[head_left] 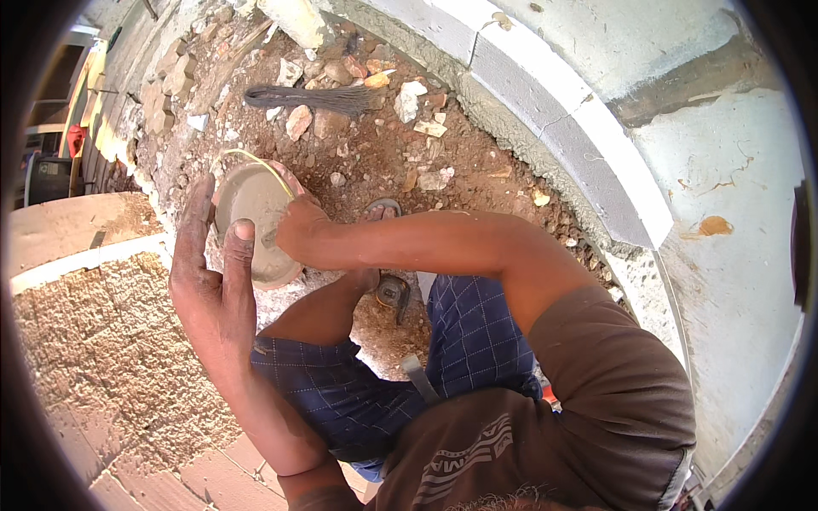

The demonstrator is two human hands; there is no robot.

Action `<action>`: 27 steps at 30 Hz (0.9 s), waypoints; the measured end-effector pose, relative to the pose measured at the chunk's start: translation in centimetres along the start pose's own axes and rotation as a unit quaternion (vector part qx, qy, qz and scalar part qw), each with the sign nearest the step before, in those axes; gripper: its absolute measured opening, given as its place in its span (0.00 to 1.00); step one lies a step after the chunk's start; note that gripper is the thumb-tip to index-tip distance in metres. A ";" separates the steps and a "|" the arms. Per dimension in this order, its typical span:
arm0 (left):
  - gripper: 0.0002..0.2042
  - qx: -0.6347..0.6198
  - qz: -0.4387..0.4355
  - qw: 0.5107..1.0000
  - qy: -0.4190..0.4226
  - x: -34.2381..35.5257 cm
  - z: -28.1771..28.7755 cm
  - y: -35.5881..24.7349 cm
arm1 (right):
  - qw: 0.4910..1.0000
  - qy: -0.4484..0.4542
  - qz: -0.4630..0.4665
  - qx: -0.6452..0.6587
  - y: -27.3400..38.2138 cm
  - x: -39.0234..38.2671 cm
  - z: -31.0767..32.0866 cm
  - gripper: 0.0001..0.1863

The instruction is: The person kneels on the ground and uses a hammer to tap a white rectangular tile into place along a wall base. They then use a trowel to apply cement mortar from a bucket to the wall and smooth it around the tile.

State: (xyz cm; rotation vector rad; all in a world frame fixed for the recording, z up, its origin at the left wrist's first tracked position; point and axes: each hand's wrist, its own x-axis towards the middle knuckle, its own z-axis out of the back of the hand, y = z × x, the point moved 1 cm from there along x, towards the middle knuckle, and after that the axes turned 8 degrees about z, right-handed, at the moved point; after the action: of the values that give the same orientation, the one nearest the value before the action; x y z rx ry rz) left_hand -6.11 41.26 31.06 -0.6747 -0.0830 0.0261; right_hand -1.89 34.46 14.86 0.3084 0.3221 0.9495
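Pale lettering (447, 466) on shirt (596, 383) (brown).

A hand could pass low over the brown dirt (362, 175) at the upper middle, below the dark wires (311, 99) and a white stone (411, 100). The right arm (426, 243) blocks the middle. The left hand (213, 285) blocks the left side of the round pan (278, 278).

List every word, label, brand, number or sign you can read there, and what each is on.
Brown shirt: pale grey lettering beside slanted stripes; legible in part, but I won't copy it out.
Black container at far left: a small pale mark, too small and blurred to read.
Tape measure: any markings are too small to read.
Round container: no text visible.
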 end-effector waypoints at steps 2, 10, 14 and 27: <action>0.26 -0.027 0.006 1.000 0.002 -0.2 0.1 0.1 | 1.000 0.001 -0.006 0.025 0.0 -1.4 0.6 0.13; 0.25 0.009 -0.018 1.000 0.003 0.0 0.2 -0.7 | 0.988 -0.103 -0.088 0.069 -3.4 -3.1 -5.3 0.18; 0.25 0.005 -0.045 0.999 0.009 -0.2 -0.2 -1.5 | 0.975 -0.183 -0.075 0.104 -3.5 -4.8 -4.2 0.21; 0.26 0.011 -0.088 0.995 0.037 -0.4 -1.2 -2.9 | 0.956 -0.285 -0.055 0.051 -3.7 -3.5 -7.3 0.18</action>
State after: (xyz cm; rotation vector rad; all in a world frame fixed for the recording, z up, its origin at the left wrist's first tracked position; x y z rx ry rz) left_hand -6.45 38.20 31.93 -0.6433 -0.0712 -0.1667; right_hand -3.96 30.35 7.21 0.6350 -0.1433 0.6981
